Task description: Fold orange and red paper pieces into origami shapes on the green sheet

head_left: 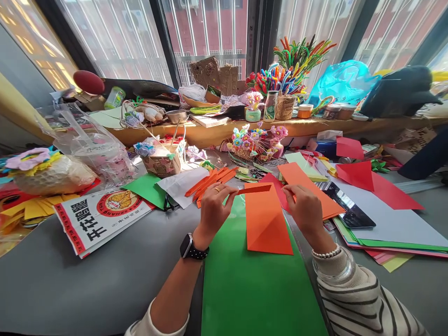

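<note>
A narrow orange paper strip (257, 189) is pinched at its left end by my left hand (217, 205), above the green sheet. My right hand (304, 207) is closed in a pinch near the strip's right side; what its fingertips hold, if anything, is too small to make out. Below the strip, an orange sheet (268, 224) lies on the large green sheet (252, 289). Beyond my left hand is a pile of orange strips (210, 183). Another orange sheet (308, 189) lies beyond my right hand.
At the right, a phone (350, 207) rests on stacked coloured paper (395, 224). A printed paper bag (101, 219) lies on the left. Toward the window stand a small basket (164, 161), paper flowers (257, 140) and a jar (270, 106). A plastic-wrapped cup (108, 154) is at left.
</note>
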`<control>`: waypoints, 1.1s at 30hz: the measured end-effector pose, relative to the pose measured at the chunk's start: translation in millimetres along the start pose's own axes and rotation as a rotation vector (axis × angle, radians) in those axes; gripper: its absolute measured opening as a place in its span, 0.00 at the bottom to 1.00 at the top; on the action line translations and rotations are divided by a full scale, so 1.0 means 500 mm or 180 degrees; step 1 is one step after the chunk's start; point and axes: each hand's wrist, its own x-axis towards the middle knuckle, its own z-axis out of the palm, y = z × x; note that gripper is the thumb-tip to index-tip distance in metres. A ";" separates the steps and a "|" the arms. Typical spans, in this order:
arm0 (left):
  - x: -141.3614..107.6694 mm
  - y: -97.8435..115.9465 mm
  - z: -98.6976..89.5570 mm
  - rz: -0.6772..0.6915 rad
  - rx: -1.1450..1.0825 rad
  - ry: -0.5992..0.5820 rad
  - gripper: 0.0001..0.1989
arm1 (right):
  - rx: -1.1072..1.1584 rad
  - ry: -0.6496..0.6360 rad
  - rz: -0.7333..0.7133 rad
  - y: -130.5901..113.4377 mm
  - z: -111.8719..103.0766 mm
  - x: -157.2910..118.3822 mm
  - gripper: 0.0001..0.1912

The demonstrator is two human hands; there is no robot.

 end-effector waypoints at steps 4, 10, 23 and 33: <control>-0.003 0.006 0.006 0.0153 -0.0094 -0.0246 0.05 | 0.0625 0.0010 -0.0288 -0.021 -0.005 0.001 0.10; -0.007 0.015 0.015 0.0370 -0.0142 -0.0412 0.06 | 0.0866 -0.0648 -0.0785 -0.050 -0.001 -0.009 0.08; -0.001 -0.001 0.002 -0.0065 -0.0007 0.0127 0.06 | 0.0406 -0.0473 -0.0867 -0.037 -0.003 -0.005 0.08; -0.023 0.029 0.024 0.0390 0.0017 -0.0657 0.07 | 0.0446 -0.0616 -0.1208 -0.057 0.001 -0.017 0.08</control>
